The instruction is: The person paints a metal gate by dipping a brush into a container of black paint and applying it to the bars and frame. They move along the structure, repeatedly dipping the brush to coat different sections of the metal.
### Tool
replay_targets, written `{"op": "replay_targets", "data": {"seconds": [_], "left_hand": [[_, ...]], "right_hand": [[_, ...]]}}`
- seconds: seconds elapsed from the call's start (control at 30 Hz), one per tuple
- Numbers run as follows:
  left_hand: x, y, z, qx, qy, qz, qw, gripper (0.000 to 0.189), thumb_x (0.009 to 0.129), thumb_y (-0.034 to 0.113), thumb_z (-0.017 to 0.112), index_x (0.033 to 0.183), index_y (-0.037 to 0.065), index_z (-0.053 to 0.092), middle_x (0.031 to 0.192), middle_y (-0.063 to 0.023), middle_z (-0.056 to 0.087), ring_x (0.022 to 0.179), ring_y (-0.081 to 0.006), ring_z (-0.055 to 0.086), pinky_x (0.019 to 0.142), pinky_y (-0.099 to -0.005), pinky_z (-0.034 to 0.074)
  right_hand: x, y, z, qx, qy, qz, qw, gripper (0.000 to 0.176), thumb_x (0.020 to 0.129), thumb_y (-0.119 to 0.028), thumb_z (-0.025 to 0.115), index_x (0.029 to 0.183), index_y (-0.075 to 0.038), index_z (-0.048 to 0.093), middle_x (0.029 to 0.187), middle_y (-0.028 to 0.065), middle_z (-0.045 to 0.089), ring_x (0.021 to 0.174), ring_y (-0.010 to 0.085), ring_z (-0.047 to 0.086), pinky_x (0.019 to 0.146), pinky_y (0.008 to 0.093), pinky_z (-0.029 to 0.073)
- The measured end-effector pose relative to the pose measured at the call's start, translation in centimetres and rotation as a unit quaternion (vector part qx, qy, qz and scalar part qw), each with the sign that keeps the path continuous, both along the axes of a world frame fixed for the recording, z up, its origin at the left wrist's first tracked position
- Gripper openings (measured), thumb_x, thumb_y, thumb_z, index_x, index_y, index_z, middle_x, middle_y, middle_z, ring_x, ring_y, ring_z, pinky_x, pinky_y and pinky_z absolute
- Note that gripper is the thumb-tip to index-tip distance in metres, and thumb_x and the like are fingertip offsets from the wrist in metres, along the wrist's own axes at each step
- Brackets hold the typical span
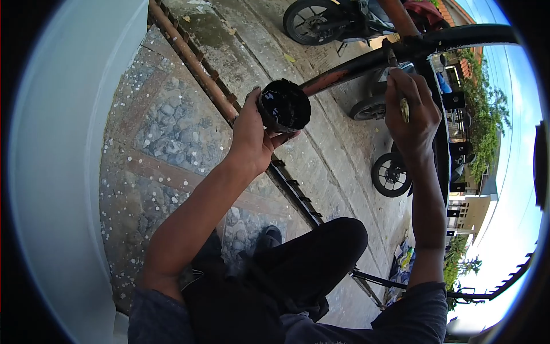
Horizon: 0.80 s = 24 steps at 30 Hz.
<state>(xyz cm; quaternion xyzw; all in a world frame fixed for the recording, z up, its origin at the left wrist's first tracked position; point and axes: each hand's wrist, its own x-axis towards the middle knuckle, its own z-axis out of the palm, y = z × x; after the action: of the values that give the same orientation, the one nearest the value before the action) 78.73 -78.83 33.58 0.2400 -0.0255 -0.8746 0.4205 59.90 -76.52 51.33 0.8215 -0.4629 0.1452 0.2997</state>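
My left hand (pixel 252 133) is wrapped round a round can of black paint (pixel 285 106), its open top facing me and its inside coated in glossy black. In my right hand (pixel 413 112) is a paintbrush (pixel 392 57), pinched with its handle end showing below the fingers. The brush tip touches or nearly touches a metal bar (pixel 361 67), mostly black with a patch of reddish-brown along its lower side. A reddish-brown bar (pixel 399 18) meets it near the brush.
Several motorbikes stand beyond the bars, one with its wheel (pixel 314 22) at the top. A rusty rail (pixel 192 54) crosses the paint-spotted stone floor (pixel 172 123). A pale wall (pixel 54 160) rises on the left. My bent knee (pixel 344 238) is below the can.
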Motion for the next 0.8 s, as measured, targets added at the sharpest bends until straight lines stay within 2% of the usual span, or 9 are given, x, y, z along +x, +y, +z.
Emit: {"op": "replay_targets", "data": {"seconds": [0.13,0.17,0.27,0.33,0.37,0.47,0.6,0.67,0.8], "left_hand": [[0.2,0.0,-1.1,-0.003,-0.01,0.004,1.0,0.047,0.106,0.041,0.033,0.125,0.005,0.056,0.109,-0.0126,0.069,0.088,-0.0238,0.072,0.073,-0.0373,0.065],[0.3,0.0,-1.0,0.001,-0.013,0.001,1.0,0.047,0.106,0.042,0.033,0.125,0.005,0.056,0.109,-0.0127,0.069,0.088,-0.0237,0.072,0.073,-0.0371,0.065],[0.2,0.0,-1.5,-0.006,-0.012,0.008,1.0,0.048,0.106,0.041,0.032,0.126,0.004,0.055,0.111,-0.0133,0.068,0.09,-0.0232,0.072,0.073,-0.037,0.065],[0.1,0.1,-1.9,-0.019,-0.006,0.009,1.0,0.048,0.107,0.041,0.032,0.129,0.003,0.051,0.115,-0.0143,0.065,0.096,-0.0229,0.071,0.076,-0.0376,0.064],[0.0,0.0,-2.1,-0.02,-0.009,0.009,1.0,0.048,0.107,0.041,0.032,0.129,0.003,0.051,0.115,-0.0143,0.065,0.097,-0.0229,0.07,0.076,-0.0378,0.065],[-0.2,0.0,-2.8,-0.013,-0.018,0.009,1.0,0.048,0.107,0.041,0.032,0.13,0.003,0.05,0.117,-0.0143,0.063,0.099,-0.0231,0.07,0.077,-0.0383,0.065],[-0.8,0.0,-2.3,-0.014,-0.02,0.003,1.0,0.048,0.107,0.041,0.032,0.13,0.004,0.05,0.117,-0.0144,0.063,0.099,-0.0234,0.07,0.077,-0.0388,0.065],[-1.1,0.1,-2.6,-0.021,-0.013,-0.004,1.0,0.047,0.107,0.041,0.032,0.13,0.004,0.05,0.117,-0.0146,0.063,0.098,-0.0235,0.07,0.077,-0.0389,0.065],[-1.1,-0.1,-3.0,-0.021,-0.009,0.001,1.0,0.047,0.107,0.041,0.032,0.129,0.004,0.05,0.116,-0.0146,0.063,0.097,-0.0235,0.07,0.077,-0.0387,0.065]], "right_hand": [[-1.0,1.7,-3.9,0.101,0.112,-0.071,0.986,0.043,0.075,0.004,0.073,0.115,-0.009,0.064,0.096,0.0101,0.064,0.072,0.026,0.068,0.061,0.0349,0.055],[-1.2,2.1,-5.2,0.139,0.1,-0.063,0.983,0.047,0.074,0.003,0.073,0.118,-0.011,0.062,0.097,0.0095,0.063,0.072,0.0277,0.067,0.061,0.0359,0.056],[-1.3,2.1,-8.1,0.196,-0.021,0.02,0.98,0.034,0.079,0.003,0.072,0.111,-0.009,0.065,0.094,0.0097,0.065,0.072,0.0276,0.068,0.063,0.0351,0.055],[-2.5,1.1,-8.8,0.181,-0.097,-0.013,0.979,0.025,0.084,0.002,0.07,0.107,-0.006,0.067,0.091,0.011,0.067,0.072,0.0275,0.068,0.064,0.0336,0.055],[-2.9,0.4,-8.1,0.13,-0.132,0.017,0.983,0.023,0.086,-0.001,0.069,0.107,-0.01,0.067,0.088,0.0092,0.066,0.07,0.028,0.069,0.061,0.0358,0.055],[-3.3,0.2,-6.3,-0.035,-0.126,0.074,0.989,0.024,0.082,0.007,0.071,0.103,-0.005,0.067,0.085,0.0115,0.068,0.064,0.0238,0.067,0.056,0.0316,0.053],[-2.3,1.2,-7.1,0.015,-0.136,0.068,0.988,0.024,0.081,0.007,0.072,0.102,-0.003,0.067,0.086,0.0128,0.068,0.065,0.02,0.067,0.056,0.0302,0.052],[-2.5,1.1,-7.9,0.101,-0.13,0.004,0.986,0.023,0.081,0.008,0.072,0.101,-0.003,0.067,0.086,0.0129,0.069,0.066,0.0189,0.068,0.056,0.0295,0.053],[-2.7,0.3,-7.0,-0.016,-0.161,0.052,0.986,0.023,0.081,0.008,0.072,0.1,-0.004,0.068,0.086,0.0127,0.069,0.066,0.0193,0.068,0.057,0.0302,0.053]]}}
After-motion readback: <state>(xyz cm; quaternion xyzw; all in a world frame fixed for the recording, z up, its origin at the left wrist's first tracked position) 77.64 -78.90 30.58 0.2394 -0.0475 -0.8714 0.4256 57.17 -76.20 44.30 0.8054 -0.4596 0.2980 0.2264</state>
